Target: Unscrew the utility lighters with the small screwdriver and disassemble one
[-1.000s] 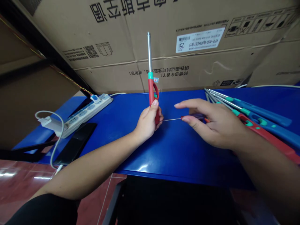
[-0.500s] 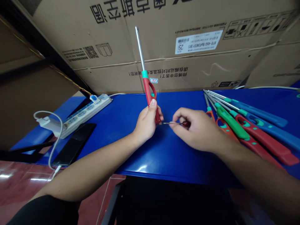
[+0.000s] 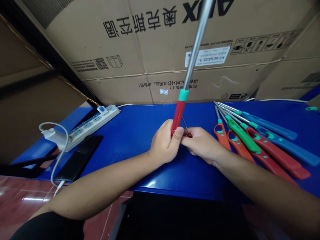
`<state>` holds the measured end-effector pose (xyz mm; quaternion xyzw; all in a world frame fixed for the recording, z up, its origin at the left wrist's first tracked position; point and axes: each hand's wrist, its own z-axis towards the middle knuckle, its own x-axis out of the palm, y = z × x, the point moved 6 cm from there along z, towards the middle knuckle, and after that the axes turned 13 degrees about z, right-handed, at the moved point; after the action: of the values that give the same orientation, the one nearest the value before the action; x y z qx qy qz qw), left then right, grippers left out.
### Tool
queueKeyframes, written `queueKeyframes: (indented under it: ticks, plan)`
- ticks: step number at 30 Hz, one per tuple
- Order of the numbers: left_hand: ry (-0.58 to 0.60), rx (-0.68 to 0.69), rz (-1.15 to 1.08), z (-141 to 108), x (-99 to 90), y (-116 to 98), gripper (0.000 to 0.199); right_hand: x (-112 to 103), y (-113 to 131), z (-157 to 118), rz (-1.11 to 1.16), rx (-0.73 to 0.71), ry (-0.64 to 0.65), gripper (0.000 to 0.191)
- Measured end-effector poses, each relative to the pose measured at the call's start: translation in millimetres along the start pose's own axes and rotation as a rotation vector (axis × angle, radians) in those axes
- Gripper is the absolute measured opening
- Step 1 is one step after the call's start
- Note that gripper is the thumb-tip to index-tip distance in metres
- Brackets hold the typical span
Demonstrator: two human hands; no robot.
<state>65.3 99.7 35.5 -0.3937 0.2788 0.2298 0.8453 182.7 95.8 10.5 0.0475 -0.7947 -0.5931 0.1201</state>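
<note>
My left hand [image 3: 165, 141] is closed round the red handle of a long-necked lighter [image 3: 178, 113]. Its teal collar and metal tube point up and toward the camera, leaning right. My right hand [image 3: 203, 143] touches the left one and holds a small screwdriver [image 3: 189, 135] with a red handle, its thin metal shaft pointing up beside the lighter. The fingers hide the lower end of the lighter. Several more lighters, among them a green one [image 3: 243, 135] and a blue one [image 3: 295, 145], lie fanned out on the blue table [image 3: 140, 116] to the right.
A large cardboard box [image 3: 120, 90] stands behind the table. At the left are a white power strip [image 3: 91, 125] with a plug and cables, and a black phone [image 3: 80, 158] with a white cable. A small teal piece [image 3: 311, 108] lies at the far right.
The lighter has tipped toward the camera and its tube now leans right. My left hand has moved right, and the two hands now meet. The screwdriver has turned from lying sideways to pointing up.
</note>
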Motion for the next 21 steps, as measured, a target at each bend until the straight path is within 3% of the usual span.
queueKeyframes:
  ticks: [6, 12, 21]
  plan:
    - [0.031, 0.002, 0.035, -0.8, 2.5, -3.3, 0.042, 0.0, -7.4, 3.2, 0.181, 0.077, 0.006, 0.026]
    - [0.057, -0.003, -0.008, -0.5, 2.0, -5.8, 0.045, 2.1, -11.2, 7.3, 0.275, 0.088, 0.056, 0.028]
    - [0.034, -0.115, -0.143, -3.4, 3.1, 2.7, 0.044, -2.8, 2.6, 8.8, -0.03, -0.196, -0.017, 0.007]
